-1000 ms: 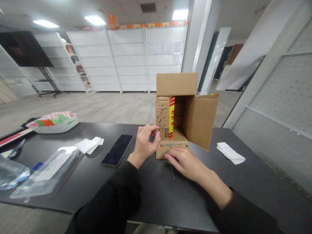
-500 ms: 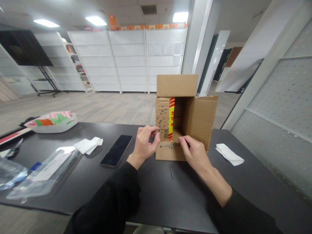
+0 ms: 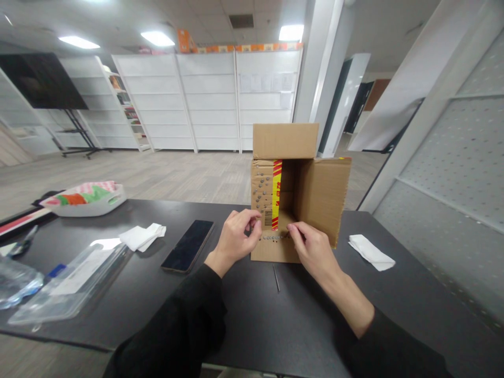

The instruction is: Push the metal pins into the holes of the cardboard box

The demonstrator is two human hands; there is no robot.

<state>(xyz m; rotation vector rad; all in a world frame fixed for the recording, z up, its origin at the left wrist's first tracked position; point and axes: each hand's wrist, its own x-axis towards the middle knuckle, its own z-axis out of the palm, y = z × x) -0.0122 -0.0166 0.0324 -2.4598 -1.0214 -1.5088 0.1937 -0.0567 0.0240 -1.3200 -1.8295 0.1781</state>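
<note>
An open cardboard box stands on the table with its opening toward me. Its left flap carries many small grey round studs and a strip of red-and-yellow tape. A row of similar studs runs along the bottom flap. My left hand hovers by the left flap, fingers curled, a small gap between thumb and forefinger, nothing visible in it. Over the bottom flap's right part, my right hand is pinched closed; whatever is between its fingertips is hidden. A thin metal rod lies before the box.
A phone, folded white tissue and clear plastic case lie to the left. Farther left are a white basket with cloth and a clear plastic item. Another tissue rests at right.
My left hand has shifted slightly down and right, its thumb and forefinger coming closer together. My right hand stays pinched at the bottom flap. The view has tilted up a little.
</note>
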